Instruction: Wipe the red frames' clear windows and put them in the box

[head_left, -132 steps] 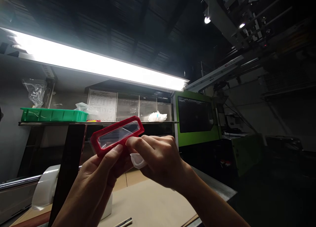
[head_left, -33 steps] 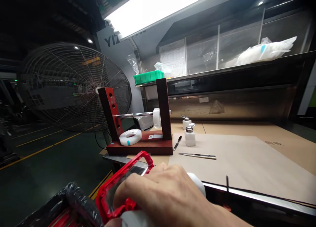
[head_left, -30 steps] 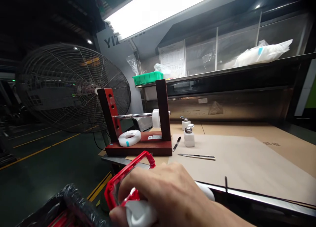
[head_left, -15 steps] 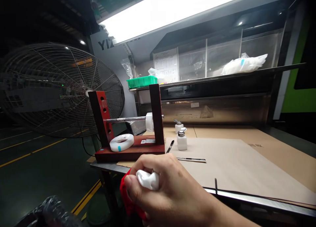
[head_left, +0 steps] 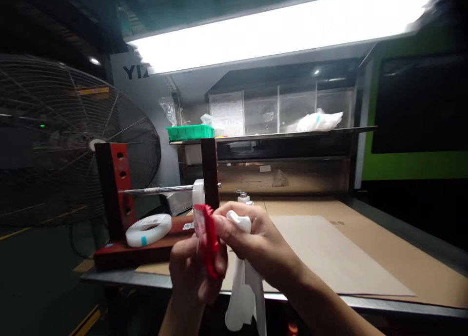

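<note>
In front of the bench, my left hand (head_left: 187, 265) is closed around a red plastic part (head_left: 209, 243) held on edge, with a paler face on its left side. My right hand (head_left: 259, 236) grips a white cloth (head_left: 241, 297), bunched between thumb and fingers and hanging below the palm. Its fingertips meet the upper right edge of the red part. Motion blurs the part's details.
Behind my hands stands a dark red wooden holder (head_left: 210, 172) with a metal rod (head_left: 168, 189) and a tape roll (head_left: 149, 230) on its base. White bottles (head_left: 243, 197) are partly hidden. Cardboard (head_left: 376, 233) covers the bench; a large fan (head_left: 135, 126) stands left.
My left hand has come into view holding the red part, which was mostly hidden behind my right hand. The cloth now hangs down visibly. The view has turned right.
</note>
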Tool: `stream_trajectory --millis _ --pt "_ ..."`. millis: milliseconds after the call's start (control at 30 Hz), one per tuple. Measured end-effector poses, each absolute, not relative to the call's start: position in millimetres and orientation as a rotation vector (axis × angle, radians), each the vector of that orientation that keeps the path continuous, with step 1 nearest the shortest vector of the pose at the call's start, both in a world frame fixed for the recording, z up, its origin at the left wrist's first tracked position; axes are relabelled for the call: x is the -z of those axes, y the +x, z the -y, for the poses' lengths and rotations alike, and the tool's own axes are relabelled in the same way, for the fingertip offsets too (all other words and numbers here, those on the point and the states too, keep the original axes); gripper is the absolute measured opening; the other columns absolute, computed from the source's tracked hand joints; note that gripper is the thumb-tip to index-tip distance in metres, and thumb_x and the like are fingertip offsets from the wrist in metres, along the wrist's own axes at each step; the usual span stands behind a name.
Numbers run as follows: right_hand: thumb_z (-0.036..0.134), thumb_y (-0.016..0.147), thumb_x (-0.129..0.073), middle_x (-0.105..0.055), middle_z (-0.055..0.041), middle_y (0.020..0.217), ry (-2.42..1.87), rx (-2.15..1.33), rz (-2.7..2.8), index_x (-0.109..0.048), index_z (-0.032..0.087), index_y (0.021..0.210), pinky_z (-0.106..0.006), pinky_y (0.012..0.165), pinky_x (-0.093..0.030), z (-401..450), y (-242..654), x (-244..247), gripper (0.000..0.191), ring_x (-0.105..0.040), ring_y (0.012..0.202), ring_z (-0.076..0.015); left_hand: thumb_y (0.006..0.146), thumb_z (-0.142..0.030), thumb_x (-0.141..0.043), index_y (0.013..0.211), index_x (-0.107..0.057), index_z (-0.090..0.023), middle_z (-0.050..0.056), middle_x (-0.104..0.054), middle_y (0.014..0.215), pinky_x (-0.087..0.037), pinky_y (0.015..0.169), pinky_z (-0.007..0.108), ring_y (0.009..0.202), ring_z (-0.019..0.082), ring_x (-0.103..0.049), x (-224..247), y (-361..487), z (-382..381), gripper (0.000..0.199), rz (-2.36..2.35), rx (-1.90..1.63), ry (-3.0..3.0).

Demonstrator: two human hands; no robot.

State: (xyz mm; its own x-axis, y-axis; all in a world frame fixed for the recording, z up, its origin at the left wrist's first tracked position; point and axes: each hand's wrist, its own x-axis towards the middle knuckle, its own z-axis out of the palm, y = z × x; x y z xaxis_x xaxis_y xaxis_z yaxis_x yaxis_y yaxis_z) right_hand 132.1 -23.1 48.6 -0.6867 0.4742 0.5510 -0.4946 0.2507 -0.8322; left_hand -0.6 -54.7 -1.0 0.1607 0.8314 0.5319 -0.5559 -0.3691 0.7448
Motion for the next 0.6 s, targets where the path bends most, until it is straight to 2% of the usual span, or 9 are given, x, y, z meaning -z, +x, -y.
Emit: stream_trajectory --millis 67,133,233,333,467,600 --pt "0.046 0.076 -0.066 -0.052 0.0034 0.048 0.088 -1.58 1.618 -0.055 0.015 0.07 -0.017 0.044 -0.037 13.7 137.0 -58.1 0.034 -0.046 0.043 -0.0068 0.08 -0.035 -0.063 0.076 -0.07 -0.012 0.001 -0.069 0.059 -0.045 0.035 0.018 0.038 0.01 -0.057 -22.2 5.5 48.4 0.025 -0.261 -1.494 1.288" --pt "0.044 0.074 -0.068 -0.047 0.0061 0.044 0.124 -1.579 1.523 -0.053 0.016 0.067 -0.016 0.039 -0.029 5.6 141.6 -69.4 0.033 -0.038 0.04 -0.0047 0.08 -0.027 -0.061 0.082 -0.073 -0.01 0.006 -0.074 0.067 -0.05 0.041 0.019 0.044 0.014 -0.063 -48.5 14.3 47.3 0.021 -0.275 -1.483 1.331" --pt "0.033 0.066 -0.071 -0.044 0.0073 0.042 0.107 -1.494 1.434 -0.055 0.016 0.067 -0.016 0.037 -0.023 -4.1 148.0 -89.4 0.023 -0.033 0.038 -0.0042 0.08 -0.027 -0.057 0.078 -0.074 -0.01 0.006 -0.069 0.053 -0.05 0.044 0.019 0.044 0.014 -0.062 -86.4 29.8 50.4 0.024 -0.448 -1.508 1.438" --pt "0.024 0.058 -0.068 -0.041 0.0082 0.04 0.117 -1.411 1.38 -0.058 0.017 0.065 -0.016 0.035 -0.023 -9.0 155.1 -111.5 0.014 -0.031 0.036 -0.0044 0.082 -0.029 -0.055 0.074 -0.074 -0.013 0.004 -0.066 0.05 -0.051 0.049 0.019 0.046 0.013 -0.059 -116.7 44.4 54.3 0.026 -0.617 -1.558 1.582" --pt "0.029 0.059 -0.069 -0.036 0.0089 0.04 0.194 -1.328 1.378 -0.059 0.018 0.063 -0.018 0.037 -0.026 -9.9 165.4 -139.8 0.015 -0.029 0.037 -0.0055 0.083 -0.029 -0.054 0.081 -0.075 -0.017 0.004 -0.068 0.058 -0.05 0.05 0.02 0.049 0.013 -0.058 -147.7 57.8 58.5 0.024 -0.658 -1.591 1.775" --pt "0.029 0.055 -0.069 -0.041 0.0076 0.045 0.276 -1.241 1.438 -0.06 0.019 0.066 -0.02 0.039 -0.027 -10.2 174.0 -165.6 0.018 -0.032 0.041 -0.0065 0.079 -0.032 -0.059 0.083 -0.076 -0.019 0.004 -0.069 0.058 -0.052 0.052 0.021 0.054 0.015 -0.061 -172.2 65.0 63.5 0.022 -0.694 -1.624 1.91"
